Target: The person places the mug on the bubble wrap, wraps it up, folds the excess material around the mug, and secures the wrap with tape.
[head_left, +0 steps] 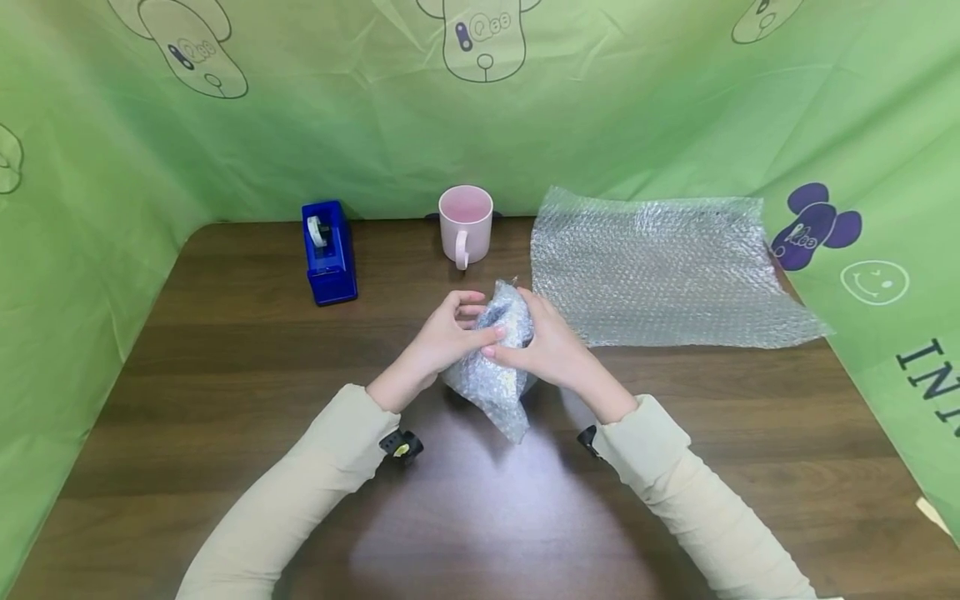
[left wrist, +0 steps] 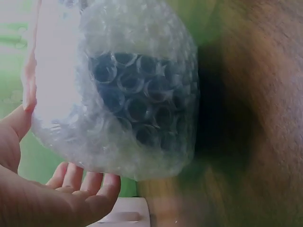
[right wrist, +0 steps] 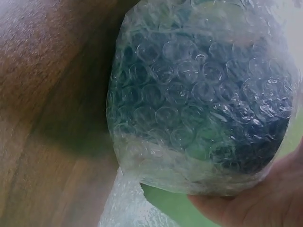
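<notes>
A bubble-wrapped bundle (head_left: 497,379) sits at the middle of the table, between both hands. Through the plastic, something dark blue-grey shows, but its kind cannot be told. My left hand (head_left: 448,335) holds the bundle's left side, thumb pressed on the wrap and fingers curved at the far side. On the opposite side, my right hand (head_left: 550,343) grips it with the thumb across the near face. In the left wrist view, the wrapping (left wrist: 137,104) is close up, with the left fingers (left wrist: 92,182) beside it. The right wrist view shows the bundle (right wrist: 189,104) above part of the right hand (right wrist: 255,201).
A pink mug (head_left: 467,225) stands behind the hands, its handle towards me. To its left is a blue tape dispenser (head_left: 330,254) with a roll. A flat sheet of bubble wrap (head_left: 660,271) lies at the back right. Green printed cloth (head_left: 360,125) borders the wooden table (head_left: 225,375).
</notes>
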A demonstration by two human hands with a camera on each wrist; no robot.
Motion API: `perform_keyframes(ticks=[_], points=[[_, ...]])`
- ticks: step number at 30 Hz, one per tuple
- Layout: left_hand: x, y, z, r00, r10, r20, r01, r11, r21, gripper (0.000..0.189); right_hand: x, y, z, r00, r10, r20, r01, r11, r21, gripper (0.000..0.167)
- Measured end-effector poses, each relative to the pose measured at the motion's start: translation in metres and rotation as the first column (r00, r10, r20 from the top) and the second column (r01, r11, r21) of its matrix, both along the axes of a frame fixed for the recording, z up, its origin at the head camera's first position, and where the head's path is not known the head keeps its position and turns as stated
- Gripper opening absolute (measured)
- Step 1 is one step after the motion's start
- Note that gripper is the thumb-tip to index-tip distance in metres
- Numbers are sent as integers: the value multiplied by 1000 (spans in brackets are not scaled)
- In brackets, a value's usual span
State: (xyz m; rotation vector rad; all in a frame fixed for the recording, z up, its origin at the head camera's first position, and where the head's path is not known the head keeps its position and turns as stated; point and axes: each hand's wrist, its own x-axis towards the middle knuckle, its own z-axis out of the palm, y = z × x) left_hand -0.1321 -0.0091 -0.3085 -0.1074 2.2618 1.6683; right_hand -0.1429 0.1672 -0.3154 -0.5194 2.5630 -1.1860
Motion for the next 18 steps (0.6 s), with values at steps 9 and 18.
perform_keyframes(ticks=[9,18], points=[[-18,-49,29,938,163,-306,-231,952,-201,43,0,-2,-1,1000,0,4,0,1000,-17,99],[-50,-147,39,801,410,-436,-581,708,-402,32,1,-1,2,1000,-5,11,5,1000,-6,98]])
